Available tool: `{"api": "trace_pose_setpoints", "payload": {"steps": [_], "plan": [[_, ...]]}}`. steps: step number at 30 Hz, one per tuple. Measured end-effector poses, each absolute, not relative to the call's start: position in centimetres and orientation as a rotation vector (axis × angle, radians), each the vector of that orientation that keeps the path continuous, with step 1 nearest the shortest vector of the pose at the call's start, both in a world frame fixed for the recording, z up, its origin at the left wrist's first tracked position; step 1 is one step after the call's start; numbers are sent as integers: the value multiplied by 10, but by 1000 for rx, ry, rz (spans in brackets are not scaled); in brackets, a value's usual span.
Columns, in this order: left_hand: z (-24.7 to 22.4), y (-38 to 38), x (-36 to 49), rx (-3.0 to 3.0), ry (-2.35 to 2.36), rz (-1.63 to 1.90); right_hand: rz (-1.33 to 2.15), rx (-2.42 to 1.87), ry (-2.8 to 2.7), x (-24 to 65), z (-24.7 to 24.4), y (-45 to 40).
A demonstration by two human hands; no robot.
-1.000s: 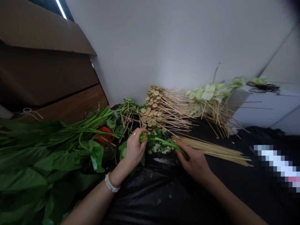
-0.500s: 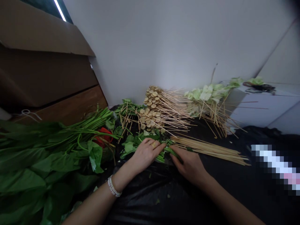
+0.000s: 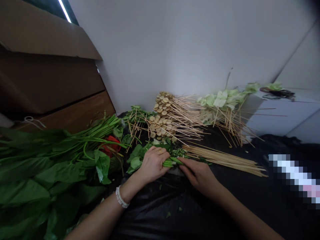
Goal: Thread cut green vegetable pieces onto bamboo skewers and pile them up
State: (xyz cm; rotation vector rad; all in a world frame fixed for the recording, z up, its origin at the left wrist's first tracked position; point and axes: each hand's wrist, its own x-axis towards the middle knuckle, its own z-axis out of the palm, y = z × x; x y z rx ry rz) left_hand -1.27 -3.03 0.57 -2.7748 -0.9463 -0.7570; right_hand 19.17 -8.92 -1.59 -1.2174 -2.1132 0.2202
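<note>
My left hand [image 3: 155,162], with a ring on a finger and a beaded bracelet at the wrist, is closed round a small bunch of leafy green stems [image 3: 169,163]. Its leaves [image 3: 136,159] spread out to the left of the hand, and the cut stem ends show at the right. Facing it, my right hand [image 3: 200,171] pinches a green stem [image 3: 178,161] between thumb and fingers, close against the bunch. Chopped green bits [image 3: 180,152] lie just behind the hands. Bare bamboo skewers [image 3: 230,160] lie beyond my right hand.
Large leafy greens [image 3: 32,176] with a red wrapping [image 3: 112,145] are heaped at left. Skewered pale round slices [image 3: 162,123], skewered greens [image 3: 136,115] and skewered cabbage leaves [image 3: 222,99] stand along the white wall. Black plastic sheeting [image 3: 155,213] covers the surface. A cardboard box [image 3: 45,80] is at left.
My left hand has closed more fully round the bunch and moved slightly left, baring the stem ends. My right hand has shifted a little, and the stem it holds now points into the bunch.
</note>
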Motion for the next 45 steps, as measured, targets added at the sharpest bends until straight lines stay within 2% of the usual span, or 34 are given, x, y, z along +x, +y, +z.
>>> {"api": "trace_pose_setpoints", "payload": {"steps": [6, 10, 15, 21, 24, 29, 33, 41, 45], "plan": [[18, -17, -27, -2700, -1382, -1487, 293, -1202, -2012, 200, -18, -86], [19, -13, -36, -2454, -1326, -1683, 278, -1283, -2012, 201, -20, -84], [23, -32, -37, -2456, -933, -1435, 175, -1417, -2149, 198, -24, -85], [10, -70, -1, -2747, -993, -583, 162, -1373, -2099, 201, -28, -82], [-8, -81, 18, -2906, -964, -363, 211, -1357, -2041, 202, -30, -80], [-23, -86, 22, -2941, -944, -365, 370, -1336, -2037, 203, -21, -88], [-22, -85, 19, -2910, -898, -420, 460, -1326, -2134, 203, 8, -102], [1, -69, 8, -3061, -1049, -980, 595, -1166, -2359, 184, 71, -91], [-11, -61, 6, -3112, -1055, -758, 777, -1131, -2548, 170, 76, -61]]}}
